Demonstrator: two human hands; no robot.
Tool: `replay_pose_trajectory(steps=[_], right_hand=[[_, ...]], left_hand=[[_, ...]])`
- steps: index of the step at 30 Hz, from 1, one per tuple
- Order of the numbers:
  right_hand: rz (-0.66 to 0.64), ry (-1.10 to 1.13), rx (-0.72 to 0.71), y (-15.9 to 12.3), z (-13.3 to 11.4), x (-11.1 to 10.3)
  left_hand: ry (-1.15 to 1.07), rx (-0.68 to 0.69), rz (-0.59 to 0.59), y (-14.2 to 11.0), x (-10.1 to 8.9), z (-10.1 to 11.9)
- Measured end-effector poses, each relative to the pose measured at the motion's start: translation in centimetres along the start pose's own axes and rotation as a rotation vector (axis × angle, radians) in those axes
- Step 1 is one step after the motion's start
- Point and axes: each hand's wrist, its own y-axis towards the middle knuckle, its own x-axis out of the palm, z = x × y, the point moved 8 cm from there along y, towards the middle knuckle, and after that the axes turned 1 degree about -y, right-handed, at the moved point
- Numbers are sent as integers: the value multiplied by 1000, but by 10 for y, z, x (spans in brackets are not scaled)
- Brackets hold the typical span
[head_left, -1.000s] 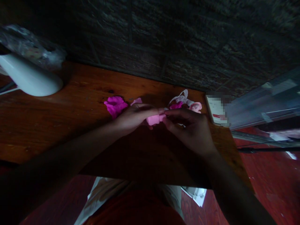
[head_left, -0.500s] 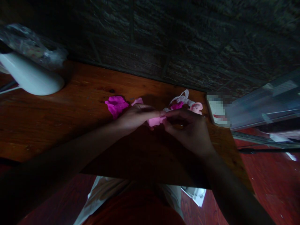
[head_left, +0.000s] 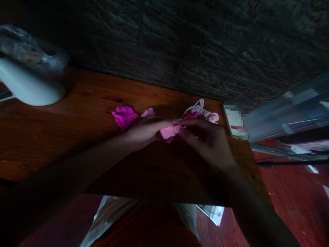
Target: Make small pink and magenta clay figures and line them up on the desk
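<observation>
A small light pink lump of what looks like modelling clay is held between my two hands above the wooden table. My left hand is closed around its left side, thumb lying along the top. From the right, my right hand pinches the lump's end between thumb and forefinger. Just beyond my left hand lie a flat magenta piece and a smaller pale pink piece. Behind my right hand are a white strip, a magenta bit and a light pink piece.
On the left of the wooden table a white rounded object lies in front of crumpled clear plastic. A pale flat box-like item rests near the right edge. A dark stone wall borders the back.
The pink lump is turned slightly and more of it shows between my fingers. Both hands keep hold of it. The whole view has shifted a little.
</observation>
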Motion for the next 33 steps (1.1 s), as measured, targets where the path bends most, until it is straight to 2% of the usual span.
replay_pose_trajectory(steps=[5,14,18,24,33], right_hand=[[22,161,61,3,3,-8],[20,178,52,3,3,-7],[39,114,38,3,1,-10],[17,3,-48,3,-2,-6],[50,-62,-19,-1,4,-10]], left_hand=[[-127,-51,-62,-4,11,-2],[-97,19,-76,-9,13,3],[-25,50,-100,-11,14,8],[213,185,12,-12,8,20],[354,427,10,-20,16,32]])
